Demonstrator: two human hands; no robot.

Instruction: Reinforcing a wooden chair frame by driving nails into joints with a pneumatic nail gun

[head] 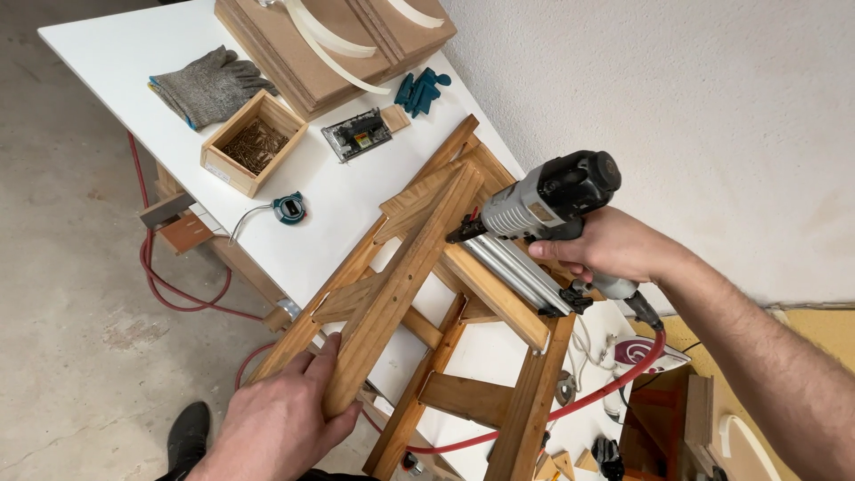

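Brown wooden frame of slats and legs (419, 294) lies tilted on the white worktable (116, 53), with its lower end reaching over the table edge toward the person. The left hand (285, 414) is closed around the lower end of one long slat, with the fingers wrapped over its edge. The right hand (610, 245) grips the handle of a grey and black pneumatic nail gun (543, 209); its nose touches the upper part of the frame, near the place where the slats meet. A red air hose (614, 383) goes from the gun handle down under the frame. On the table, well apart from the hands, there are a small wooden box of screws (252, 142), a pair of grey knitted gloves (207, 85), a blue tape measure (289, 207) and a stack of brown boards (329, 44). Beside the table is a grey concrete floor (71, 338).
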